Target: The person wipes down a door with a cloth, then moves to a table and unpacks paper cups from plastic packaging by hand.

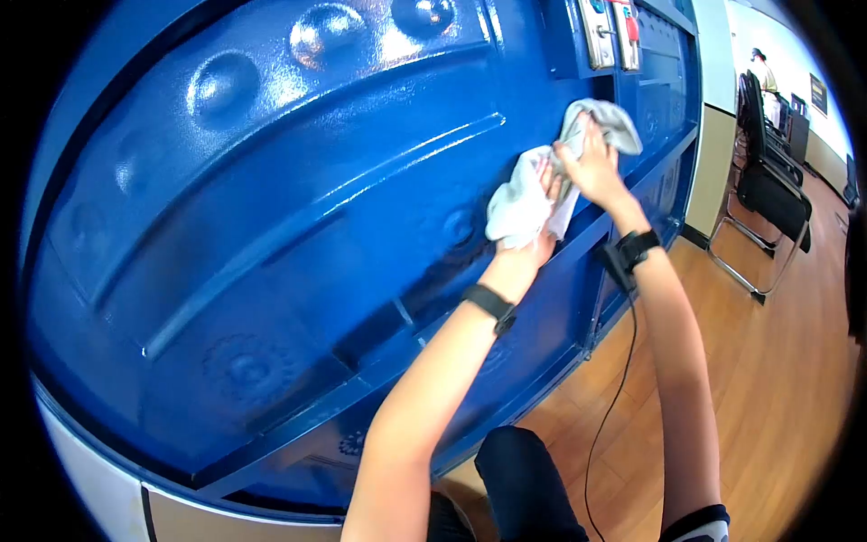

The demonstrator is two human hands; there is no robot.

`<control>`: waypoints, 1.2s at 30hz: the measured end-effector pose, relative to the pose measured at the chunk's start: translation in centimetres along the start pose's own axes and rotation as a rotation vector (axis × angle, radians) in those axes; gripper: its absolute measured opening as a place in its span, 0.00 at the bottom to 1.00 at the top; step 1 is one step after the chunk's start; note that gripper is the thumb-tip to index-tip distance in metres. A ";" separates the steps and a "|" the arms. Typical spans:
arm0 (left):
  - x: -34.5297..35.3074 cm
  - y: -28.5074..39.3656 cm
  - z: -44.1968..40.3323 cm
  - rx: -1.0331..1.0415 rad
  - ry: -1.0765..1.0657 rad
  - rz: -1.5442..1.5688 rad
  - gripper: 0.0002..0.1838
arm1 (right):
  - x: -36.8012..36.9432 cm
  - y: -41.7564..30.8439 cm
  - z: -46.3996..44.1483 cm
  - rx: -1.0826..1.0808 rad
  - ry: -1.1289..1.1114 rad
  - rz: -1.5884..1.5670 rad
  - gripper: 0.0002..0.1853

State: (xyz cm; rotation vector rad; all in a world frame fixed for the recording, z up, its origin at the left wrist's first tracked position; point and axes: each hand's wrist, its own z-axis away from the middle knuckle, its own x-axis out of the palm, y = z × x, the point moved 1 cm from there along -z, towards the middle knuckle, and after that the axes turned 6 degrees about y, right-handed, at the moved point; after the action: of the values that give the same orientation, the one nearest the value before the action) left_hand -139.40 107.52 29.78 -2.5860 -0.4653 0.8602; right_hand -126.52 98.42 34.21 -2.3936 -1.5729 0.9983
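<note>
Cloth progress: work on the blue panel (pixel 298 226) looks partway; the glossy surface does not show which parts have been gone over, so what is left cannot be told.
Cloth place: pale cloth (pixel 517 206), 1 piece or 2 unclear, against the panel near its right edge, below the metal latch plates (pixel 600 34).
Right hand (pixel 592 170): laid flat on the cloth, fingers extended, not gripping it.
Left hand (pixel 547 238): against the cloth, partly covered by it; how far it is curled, I cannot tell.
Panel surface: 3 shiny domes (pixel 223 86) clearly visible by the upper edge, long raised ribs, rosettes (pixel 247 369) towards the lower edge.
Room: wooden floor (pixel 768 379), black chairs (pixel 775 203), 1 distant person (pixel 766 79).
</note>
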 end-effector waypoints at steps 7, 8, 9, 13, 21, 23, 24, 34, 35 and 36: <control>3.4 1.9 -5.1 -0.280 -0.160 0.497 0.43 | -0.4 3.7 -2.4 -0.051 -0.041 0.289 0.42; 2.2 2.4 -5.4 -0.332 -0.197 0.534 0.41 | -0.1 4.1 -1.9 -0.078 -0.020 0.333 0.42; 1.5 2.9 -5.3 -0.375 -0.232 0.572 0.38 | -0.3 3.8 -1.2 -0.033 -0.077 0.359 0.42; 5.4 4.7 -2.4 -0.267 -0.373 0.561 0.35 | 2.2 6.3 2.9 -0.019 -0.152 0.374 0.44; -0.9 4.5 1.2 -0.299 -0.397 0.536 0.34 | 3.7 7.7 4.8 0.177 -0.367 0.159 0.48; -2.9 3.8 3.2 -0.300 -0.490 0.574 0.37 | 3.9 6.3 5.7 0.201 -0.392 0.098 0.49; -1.1 4.2 4.7 -0.394 -0.408 0.697 0.36 | 2.4 3.6 6.3 0.221 -0.417 0.126 0.49; -17.0 -1.1 21.7 -0.531 -0.068 0.416 0.29 | 4.3 -16.9 19.0 -0.134 -0.069 -0.114 0.46; -18.7 -2.1 23.5 -0.534 -0.040 0.353 0.29 | 4.4 -19.5 20.3 -0.183 0.005 -0.169 0.46; -20.5 -2.9 25.1 -0.534 -0.016 0.292 0.29 | 4.6 -21.9 21.6 -0.237 0.071 -0.199 0.47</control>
State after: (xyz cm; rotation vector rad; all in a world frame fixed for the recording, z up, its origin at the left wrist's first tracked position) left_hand -171.17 107.56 22.65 -3.1994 -0.3632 0.9539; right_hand -154.90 106.82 24.63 -2.3235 -1.9530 0.7183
